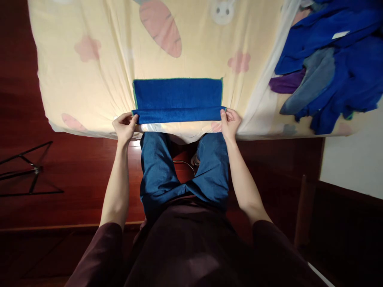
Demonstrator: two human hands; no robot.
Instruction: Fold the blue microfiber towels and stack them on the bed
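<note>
Both left fingers [135, 118] and right fingers [223, 114] pinch a partly folded, plush, rectangular blue cloth [179, 92] on wrinkled sheeting [104, 87].

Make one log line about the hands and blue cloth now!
left hand: pinches fold's left end | right hand: pinches right end | blue cloth: partly folded | beneath: patterned sheet

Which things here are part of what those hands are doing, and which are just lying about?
In use:
blue cloth, its near edge folded over
left hand and right hand, pinching the fold's ends
patterned sheet, beneath the cloth

Apparently just lying about:
fabric heap, untouched, at the right
black stand, on the floor
</note>
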